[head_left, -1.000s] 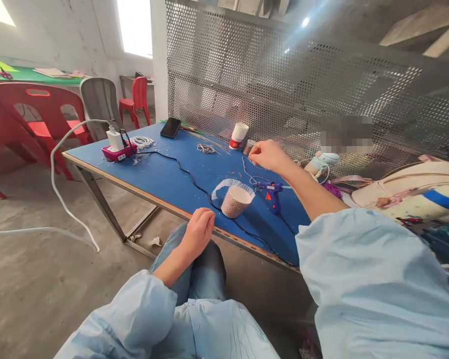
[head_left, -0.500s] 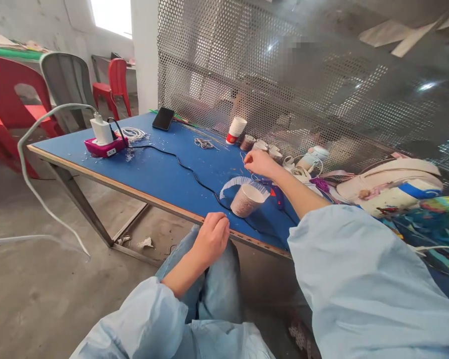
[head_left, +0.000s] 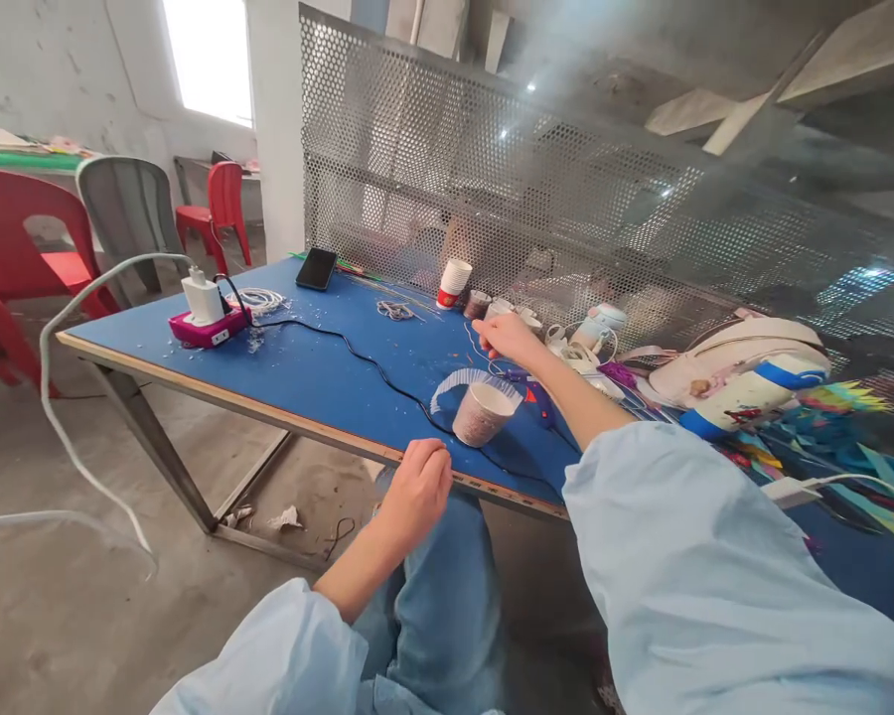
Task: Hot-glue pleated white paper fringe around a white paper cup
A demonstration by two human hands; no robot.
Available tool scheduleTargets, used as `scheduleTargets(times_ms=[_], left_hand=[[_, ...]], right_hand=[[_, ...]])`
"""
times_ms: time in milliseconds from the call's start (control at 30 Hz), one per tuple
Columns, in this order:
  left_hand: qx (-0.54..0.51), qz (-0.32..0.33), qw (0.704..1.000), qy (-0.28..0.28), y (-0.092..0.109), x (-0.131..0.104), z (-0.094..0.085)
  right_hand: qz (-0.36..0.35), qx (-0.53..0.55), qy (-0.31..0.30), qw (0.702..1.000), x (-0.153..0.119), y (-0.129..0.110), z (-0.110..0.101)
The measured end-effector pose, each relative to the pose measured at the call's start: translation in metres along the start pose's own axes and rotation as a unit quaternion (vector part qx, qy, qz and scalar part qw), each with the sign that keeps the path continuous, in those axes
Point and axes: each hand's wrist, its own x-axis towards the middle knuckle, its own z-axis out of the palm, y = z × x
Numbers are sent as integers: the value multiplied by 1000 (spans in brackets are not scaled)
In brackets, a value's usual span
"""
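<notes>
My left hand (head_left: 419,489) is closed at the table's front edge; whatever its curled fingers hold, if anything, is hidden. Beyond the cup, my right hand (head_left: 505,338) reaches over the table with its fingers pinched on a thin white cord (head_left: 471,345). Between the hands stands a paper cup (head_left: 484,413) wrapped in twine-like material. A curved, pleated clear strip (head_left: 451,382) lies behind the cup. A glue gun (head_left: 540,402) with a dark body rests to the cup's right, partly behind my right forearm.
The blue table (head_left: 305,372) bears a black cable, a pink power strip (head_left: 210,327), a phone (head_left: 317,269) and stacked paper cups (head_left: 454,283). Smaller wrapped cups stand near the mesh panel (head_left: 417,169). At right lie a bag (head_left: 737,357) and colourful scraps.
The camera view has tilted up slightly. My right hand has shifted a little to the left over the table, still pinched. My left hand stays closed near the edge.
</notes>
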Motion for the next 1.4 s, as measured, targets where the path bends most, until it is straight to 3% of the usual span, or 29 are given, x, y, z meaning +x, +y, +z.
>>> scheduleTargets(times_ms=[200, 333, 467, 600, 700, 867, 1033, 1267, 1333, 1400], left_hand=[[15, -14, 1000, -6, 5, 2, -3], [0, -46, 998, -51, 7, 5, -10], [-33, -116, 978, -172, 4, 31, -25], [-106, -201, 901, -368, -9, 78, -33], [-148, -266, 849, -431, -24, 104, -28], [-136, -284, 845, -433, -41, 123, -11], [-170, -298, 853, -394, -48, 142, 3], [-298, -396, 778, -385, -38, 158, 11], [-286, -381, 783, -400, -35, 158, 13], [-259, -337, 810, -404, -35, 159, 15]], right_hand=[[5, 83, -10, 997, -2, 4, 1], [-10, 131, 5, 991, -8, 15, 3], [-42, 174, 17, 984, -21, 28, 6], [-61, 217, -4, 974, -34, 40, 6], [-64, 239, -38, 968, -46, 47, 3], [-80, 251, -132, 956, -69, 55, -6], [-92, 244, -204, 944, -79, 57, -6], [-54, 242, -208, 946, -86, 62, -3], [-41, 264, -193, 944, -88, 60, -3], [-40, 271, -162, 948, -87, 58, -5]])
